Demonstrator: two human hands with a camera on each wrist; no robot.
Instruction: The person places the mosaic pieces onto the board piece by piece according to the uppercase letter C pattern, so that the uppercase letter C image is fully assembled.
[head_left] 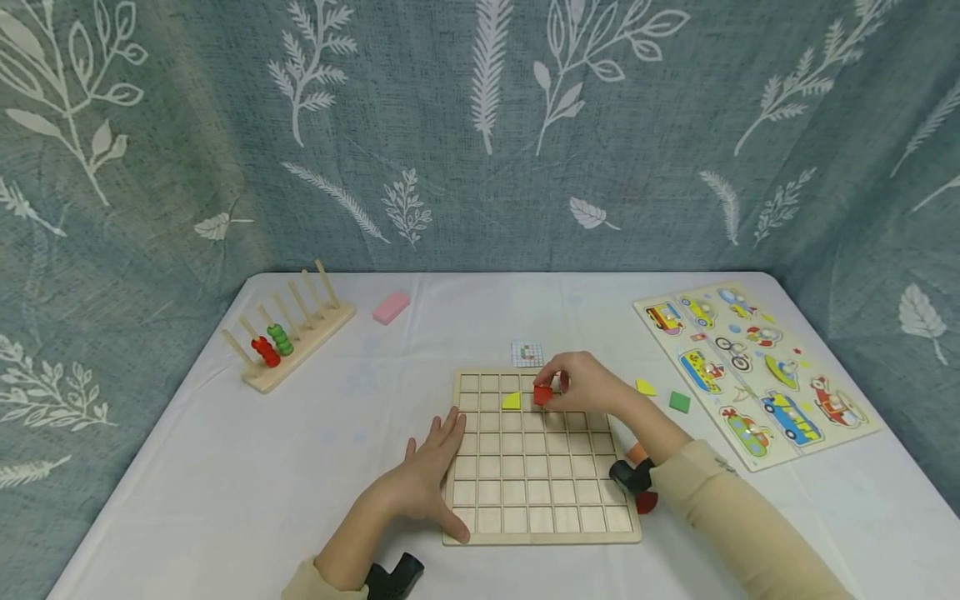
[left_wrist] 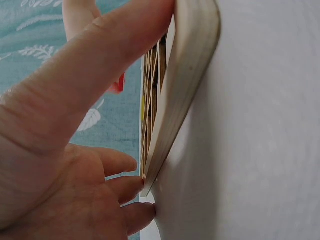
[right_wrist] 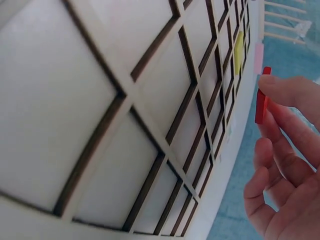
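Note:
A wooden grid board [head_left: 555,539] lies on the table, its square cells framed by thin strips. My left hand [head_left: 420,479] rests along the board's left side with fingers extended; in the left wrist view the thumb reaches onto the rim. Over the upper part of the grid, my right hand [head_left: 588,385] pinches a small red tile [head_left: 542,395] between thumb and fingers. The right wrist view shows this red tile [right_wrist: 261,102] edge-on, clear of the strips. A yellow tile [head_left: 512,402] with one curved side occupies a cell left of it.
Behind the board lies a small patterned card [head_left: 527,354]. Right of it are a yellow piece [head_left: 645,387], a green square [head_left: 679,402], an orange piece [head_left: 637,453], a dark red piece [head_left: 647,502] and a picture puzzle [head_left: 806,450]. A peg rack [head_left: 330,323] and pink block [head_left: 392,307] stand back left.

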